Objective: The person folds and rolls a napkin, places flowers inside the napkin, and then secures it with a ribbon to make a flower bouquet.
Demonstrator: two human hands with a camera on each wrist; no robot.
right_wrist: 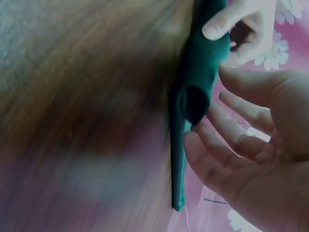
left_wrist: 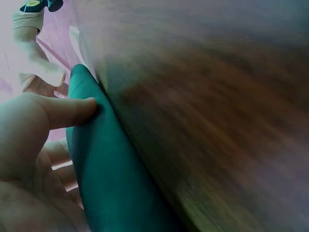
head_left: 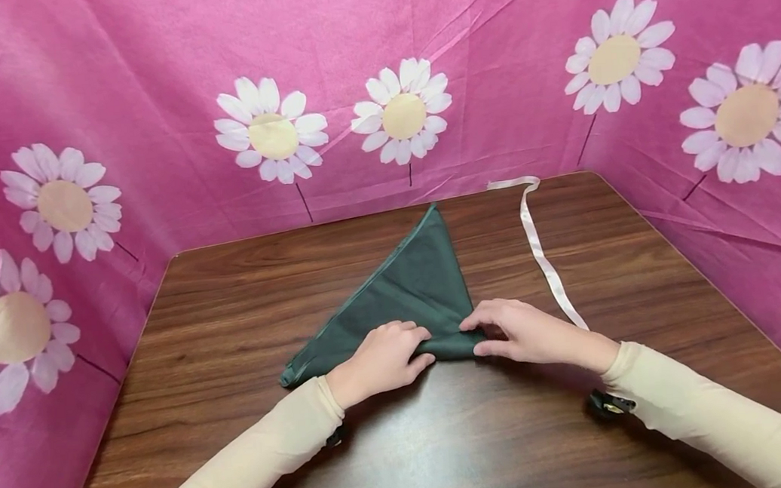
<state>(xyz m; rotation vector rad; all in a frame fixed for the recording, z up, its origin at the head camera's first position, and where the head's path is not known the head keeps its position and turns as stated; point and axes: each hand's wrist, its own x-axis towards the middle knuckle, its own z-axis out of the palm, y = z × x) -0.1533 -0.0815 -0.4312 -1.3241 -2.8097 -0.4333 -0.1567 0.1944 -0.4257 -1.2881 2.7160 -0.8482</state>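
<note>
A dark green cloth (head_left: 407,284), folded into a triangle, lies on the wooden table with its tip pointing away. Its near edge is turned over into a loose roll (left_wrist: 108,169). The left hand (head_left: 380,360) pinches this roll near its middle, thumb on the near side and fingers over the top. At the roll's right end is the right hand (head_left: 522,331), fingers spread and relaxed, fingertips and thumb right at the cloth. In the right wrist view, the hollow end of the green roll (right_wrist: 198,67) faces that hand, whose thumb stands apart from the fingers.
A narrow white ribbon (head_left: 541,252) runs from the table's back edge toward the right wrist, partly hidden under the forearm. Pink fabric (head_left: 348,20) with printed daisies hangs behind and beside the brown table (head_left: 232,308). Both wrists carry dark camera straps.
</note>
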